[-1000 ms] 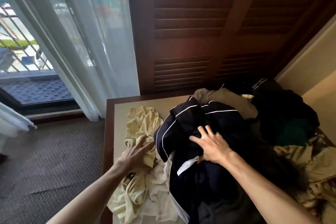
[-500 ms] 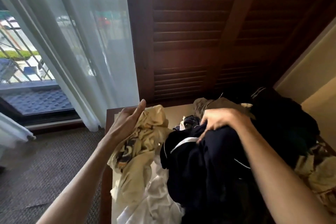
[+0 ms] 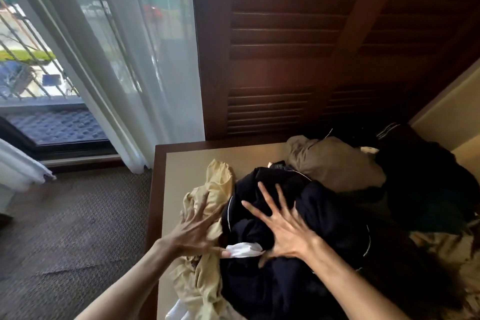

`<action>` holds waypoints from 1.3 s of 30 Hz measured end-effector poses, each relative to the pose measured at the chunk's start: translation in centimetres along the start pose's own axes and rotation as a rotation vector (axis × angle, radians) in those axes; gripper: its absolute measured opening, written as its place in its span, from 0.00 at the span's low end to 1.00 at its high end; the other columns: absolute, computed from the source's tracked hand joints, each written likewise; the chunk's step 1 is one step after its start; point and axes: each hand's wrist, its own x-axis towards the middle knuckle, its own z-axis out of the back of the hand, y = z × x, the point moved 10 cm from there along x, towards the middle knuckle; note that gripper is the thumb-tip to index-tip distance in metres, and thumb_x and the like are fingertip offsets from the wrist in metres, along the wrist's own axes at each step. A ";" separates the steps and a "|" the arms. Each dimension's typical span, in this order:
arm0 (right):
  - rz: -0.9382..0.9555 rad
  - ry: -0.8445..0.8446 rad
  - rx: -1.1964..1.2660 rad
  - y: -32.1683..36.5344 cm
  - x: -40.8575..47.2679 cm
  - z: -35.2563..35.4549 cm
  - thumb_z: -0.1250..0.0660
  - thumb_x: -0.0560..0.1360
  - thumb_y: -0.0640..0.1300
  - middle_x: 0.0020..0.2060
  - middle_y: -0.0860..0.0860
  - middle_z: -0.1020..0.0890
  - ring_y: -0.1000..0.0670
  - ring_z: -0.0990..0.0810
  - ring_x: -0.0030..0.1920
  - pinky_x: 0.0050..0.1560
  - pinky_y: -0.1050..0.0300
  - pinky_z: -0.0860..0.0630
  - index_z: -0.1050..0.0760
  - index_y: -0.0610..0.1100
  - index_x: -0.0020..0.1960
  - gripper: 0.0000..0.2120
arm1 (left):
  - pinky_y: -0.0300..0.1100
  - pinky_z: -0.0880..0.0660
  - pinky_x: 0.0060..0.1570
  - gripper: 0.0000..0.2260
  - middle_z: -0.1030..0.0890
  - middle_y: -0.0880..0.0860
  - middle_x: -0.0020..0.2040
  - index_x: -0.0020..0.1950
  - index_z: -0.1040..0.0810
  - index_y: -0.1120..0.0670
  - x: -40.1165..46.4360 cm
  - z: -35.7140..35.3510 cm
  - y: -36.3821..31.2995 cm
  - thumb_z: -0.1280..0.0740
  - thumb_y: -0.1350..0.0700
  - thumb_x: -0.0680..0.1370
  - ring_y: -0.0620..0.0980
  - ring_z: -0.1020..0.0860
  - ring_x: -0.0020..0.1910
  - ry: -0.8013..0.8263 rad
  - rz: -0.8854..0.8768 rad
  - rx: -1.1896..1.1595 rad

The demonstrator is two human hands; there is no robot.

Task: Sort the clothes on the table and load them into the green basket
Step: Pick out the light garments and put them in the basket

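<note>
Clothes pile (image 3: pixel 324 215) lies on the table (image 3: pixel 187 163); green basket not in view. Half a second ago the left hand held up the cream garment (image 3: pixel 207 195) and the right gripped the navy piped garment (image 3: pixel 285 254); both are now released back onto the pile, so sorting continues, nothing loaded. Left hand (image 3: pixel 193 234) and right hand (image 3: pixel 283 231) press down, fingers spread, gripping nothing

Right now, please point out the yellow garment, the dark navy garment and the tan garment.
yellow garment (image 3: pixel 219 184): head view, on its upper bunched part.
dark navy garment (image 3: pixel 324 215): head view, on its top fold.
tan garment (image 3: pixel 335 161): head view, on its middle.
</note>
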 end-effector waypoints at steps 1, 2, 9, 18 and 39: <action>-0.011 0.015 -0.038 -0.1 0.8 -0.3 0.27 0.56 0.75 0.75 0.49 0.78 0.30 0.70 0.76 0.69 0.22 0.45 0.72 0.68 0.76 0.66 | 0.74 0.61 0.73 0.57 0.82 0.51 0.74 0.76 0.70 0.29 0.1 -0.4 0.1 0.35 0.18 0.61 0.69 0.78 0.72 0.016 -0.017 0.057; -0.025 0.045 -0.080 -0.1 1.6 -0.6 0.28 0.57 0.75 0.76 0.48 0.76 0.29 0.65 0.77 0.70 0.24 0.44 0.70 0.67 0.77 0.64 | 0.73 0.59 0.74 0.59 0.81 0.53 0.75 0.76 0.71 0.31 0.2 -0.6 0.1 0.34 0.18 0.61 0.70 0.76 0.73 0.012 -0.033 0.106; -0.033 0.040 -0.152 0.6 4.4 -0.3 0.29 0.72 0.58 0.75 0.44 0.38 0.37 0.38 0.73 0.69 0.36 0.37 0.36 0.55 0.75 0.34 | 0.67 0.29 0.66 0.55 0.51 0.58 0.81 0.80 0.48 0.37 1.8 -0.5 1.0 0.32 0.25 0.57 0.69 0.42 0.74 -0.203 -0.035 0.154; -0.078 -0.044 0.056 -0.8 2.1 4.7 0.31 0.75 0.55 0.72 0.51 0.30 0.46 0.32 0.73 0.72 0.39 0.40 0.28 0.54 0.70 0.24 | 0.46 0.22 0.44 0.30 0.25 0.46 0.54 0.62 0.23 0.43 -1.3 6.9 1.1 0.23 0.37 0.63 0.51 0.21 0.46 -0.368 -0.065 -0.174; -0.857 -0.531 0.449 -11.5 -36.4 7.8 0.22 0.68 0.56 0.63 0.51 0.18 0.46 0.22 0.66 0.59 0.50 0.27 0.21 0.48 0.66 0.29 | 0.49 0.20 0.47 0.20 0.18 0.38 0.50 0.56 0.18 0.40 -8.7 12.4 -33.9 0.23 0.35 0.68 0.43 0.21 0.47 -0.415 -0.601 -0.201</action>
